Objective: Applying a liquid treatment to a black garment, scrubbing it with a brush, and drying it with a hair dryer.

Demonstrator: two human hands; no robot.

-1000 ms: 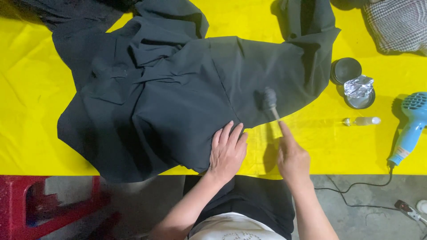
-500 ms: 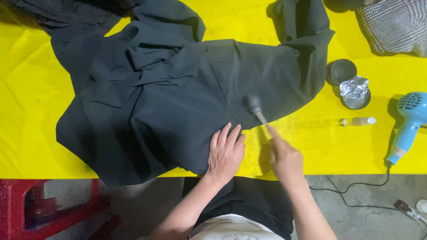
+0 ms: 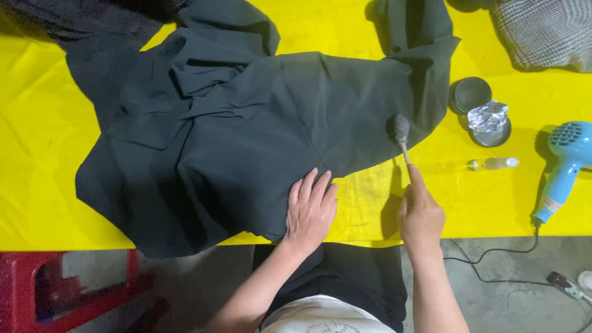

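Observation:
A dark green-black garment lies spread and rumpled over a yellow-covered table. My left hand lies flat, fingers apart, on the garment's near edge. My right hand grips a small brush by its thin handle, index finger stretched along it. The brush's grey head touches the garment's right part near its edge.
To the right stand a round dark tin lid, a tin with crumpled foil, a small clear bottle lying flat and a blue hair dryer with its cord. A checked cloth lies far right, a red stool below left.
The brush swept left across the garment half a second ago and has come back right to the fabric's edge. My left hand has stayed pressed on the cloth.

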